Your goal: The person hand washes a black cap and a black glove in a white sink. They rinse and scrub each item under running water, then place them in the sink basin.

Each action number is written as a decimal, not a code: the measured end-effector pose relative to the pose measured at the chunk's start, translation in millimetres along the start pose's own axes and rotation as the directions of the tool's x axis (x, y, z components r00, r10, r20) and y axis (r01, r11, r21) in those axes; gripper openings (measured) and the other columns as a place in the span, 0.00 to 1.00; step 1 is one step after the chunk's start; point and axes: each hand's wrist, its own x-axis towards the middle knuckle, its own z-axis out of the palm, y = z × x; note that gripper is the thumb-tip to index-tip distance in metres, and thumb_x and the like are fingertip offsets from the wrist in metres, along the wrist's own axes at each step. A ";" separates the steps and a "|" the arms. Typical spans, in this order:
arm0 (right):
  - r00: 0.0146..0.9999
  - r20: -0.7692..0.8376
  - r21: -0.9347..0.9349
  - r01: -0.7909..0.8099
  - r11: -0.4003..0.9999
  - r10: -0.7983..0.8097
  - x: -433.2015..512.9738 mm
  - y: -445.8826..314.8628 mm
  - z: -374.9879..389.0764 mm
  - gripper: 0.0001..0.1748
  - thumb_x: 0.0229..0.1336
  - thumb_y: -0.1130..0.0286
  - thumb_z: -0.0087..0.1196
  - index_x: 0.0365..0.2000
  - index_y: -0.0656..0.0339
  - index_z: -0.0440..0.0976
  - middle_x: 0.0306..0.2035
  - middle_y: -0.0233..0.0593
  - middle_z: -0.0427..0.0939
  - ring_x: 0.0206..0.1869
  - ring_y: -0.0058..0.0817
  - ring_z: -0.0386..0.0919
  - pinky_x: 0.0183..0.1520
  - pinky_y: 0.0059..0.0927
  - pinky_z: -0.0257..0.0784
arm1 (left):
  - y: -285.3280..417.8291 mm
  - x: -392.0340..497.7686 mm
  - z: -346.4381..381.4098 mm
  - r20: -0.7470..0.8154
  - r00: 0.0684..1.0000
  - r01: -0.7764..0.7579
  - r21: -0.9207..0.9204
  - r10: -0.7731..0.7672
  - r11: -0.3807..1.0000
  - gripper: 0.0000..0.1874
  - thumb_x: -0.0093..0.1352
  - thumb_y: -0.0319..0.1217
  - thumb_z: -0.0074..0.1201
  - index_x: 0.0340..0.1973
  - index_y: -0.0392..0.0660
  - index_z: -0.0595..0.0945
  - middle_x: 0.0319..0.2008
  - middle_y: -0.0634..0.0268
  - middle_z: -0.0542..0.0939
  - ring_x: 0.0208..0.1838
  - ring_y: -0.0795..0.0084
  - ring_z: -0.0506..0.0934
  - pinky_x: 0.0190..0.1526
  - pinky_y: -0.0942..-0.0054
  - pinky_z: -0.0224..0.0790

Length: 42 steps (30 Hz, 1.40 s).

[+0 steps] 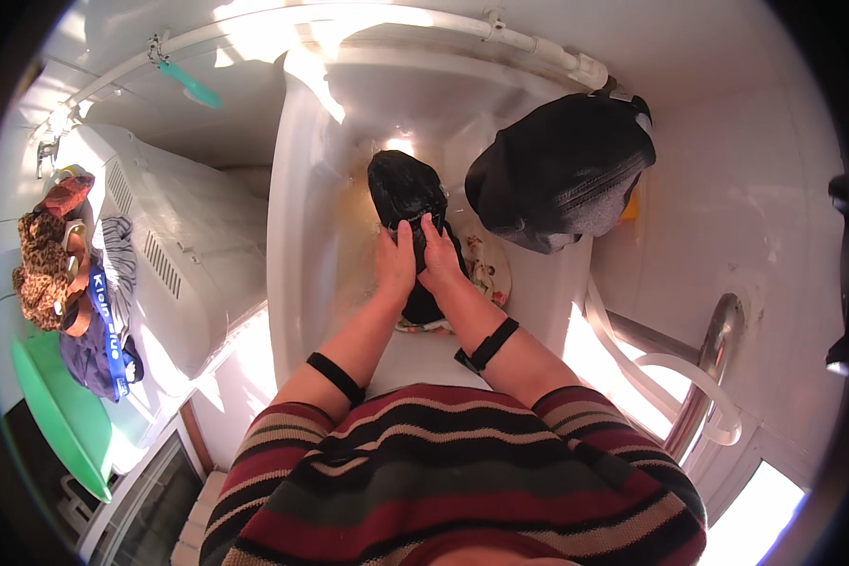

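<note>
Both of my hands are inside a deep white wash tub (283, 212). They press in from either side on a dark, wet-looking black fabric item (405, 185). My left hand (395, 263) lies along its left side with the thumb on top. On the other side my right hand (439, 255) grips it, thumb close to the left one. The item's lower part hangs beneath my wrists, and its exact kind cannot be made out. Below it a floral-patterned cloth (492, 272) shows, partly hidden. Yellowish, foamy-looking water (354, 240) lies at the tub's left side.
A black fabric bag (566, 177) hangs over the tub's right side. White pipe (460, 21) runs along the back wall, with a teal-handled tool (191, 86) hanging from it. Left stands a white vented appliance (184, 262), with clothes (46, 272) and a green basin (64, 403) beside it. A metal rail (714, 368) and pale hose (626, 361) are right.
</note>
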 end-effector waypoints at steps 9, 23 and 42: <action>0.906 0.375 0.254 -0.307 0.917 0.199 -15.2 -5.7 -8.4 0.25 0.65 0.52 0.49 0.54 0.58 0.69 0.51 0.38 0.76 0.51 0.35 0.76 0.56 0.43 0.72 | 14.7 -1.4 -45.0 0.481 0.866 0.337 -0.359 -0.137 0.871 0.51 0.64 0.71 0.35 0.64 0.37 0.65 0.61 0.53 0.69 0.61 0.61 0.69 0.61 0.64 0.59; 0.946 0.283 -0.936 0.237 0.260 0.158 66.7 23.4 -48.8 0.29 0.67 0.43 0.33 0.42 0.57 0.74 0.24 0.37 0.78 0.24 0.32 0.77 0.28 0.34 0.70 | 7.0 -24.5 -90.7 0.432 0.886 0.449 -0.704 -0.170 0.550 0.21 0.72 0.34 0.49 0.56 0.38 0.69 0.52 0.59 0.77 0.53 0.66 0.77 0.56 0.65 0.71; 0.509 0.853 -0.464 0.841 0.278 -0.115 0.6 5.7 40.6 0.32 0.68 0.49 0.33 0.59 0.64 0.65 0.66 0.51 0.58 0.72 0.45 0.47 0.71 0.47 0.41 | 1.0 -5.3 -51.6 0.133 0.971 0.217 -0.837 -0.197 0.503 0.30 0.76 0.52 0.32 0.62 0.43 0.65 0.58 0.59 0.71 0.59 0.64 0.70 0.60 0.64 0.62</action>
